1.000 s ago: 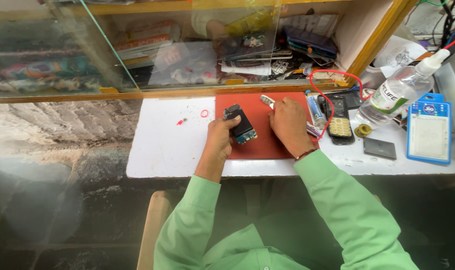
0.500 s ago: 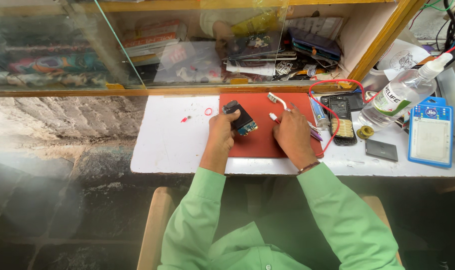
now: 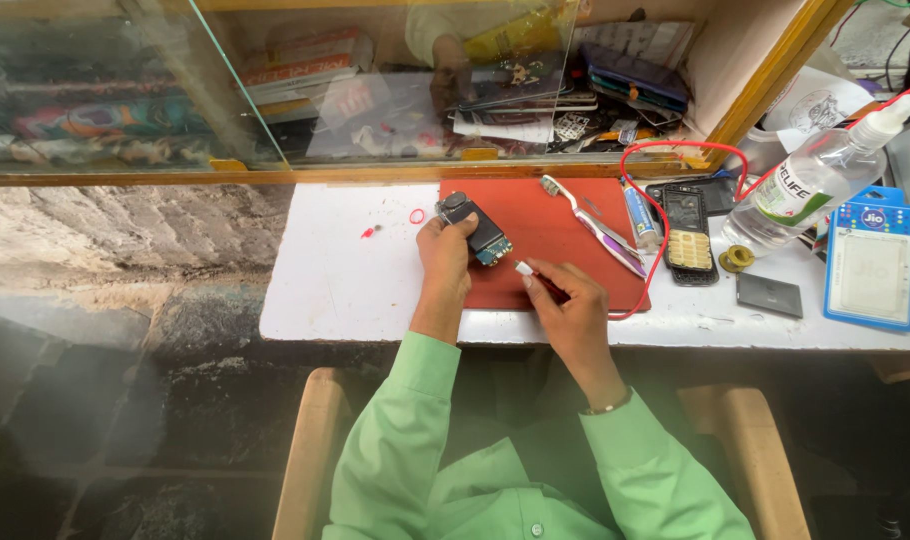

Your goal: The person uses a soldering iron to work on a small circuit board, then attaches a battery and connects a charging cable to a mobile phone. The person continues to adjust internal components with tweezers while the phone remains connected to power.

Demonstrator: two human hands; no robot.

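Observation:
My left hand (image 3: 445, 250) grips a small dark phone body with its circuit board exposed (image 3: 475, 228), holding it over the red mat (image 3: 575, 250). My right hand (image 3: 565, 300) pinches a thin white-tipped tool (image 3: 528, 270) whose tip sits just right of the phone's lower end. Both arms wear light green sleeves. A toothbrush (image 3: 590, 220) lies diagonally on the mat to the right.
On the white counter (image 3: 345, 290) lie a keypad phone (image 3: 687, 238), a red wire (image 3: 660, 240), a tube (image 3: 637, 212), a clear bottle (image 3: 825, 170), a blue card pack (image 3: 873, 260) and a grey plate (image 3: 769, 295). A glass-fronted shelf (image 3: 375, 90) of parts stands behind. A wooden chair (image 3: 305, 450) sits below.
My right hand has drawn back from the toothbrush toward me and now holds the white-tipped tool by the phone. The toothbrush lies free on the mat. The left hand keeps the phone.

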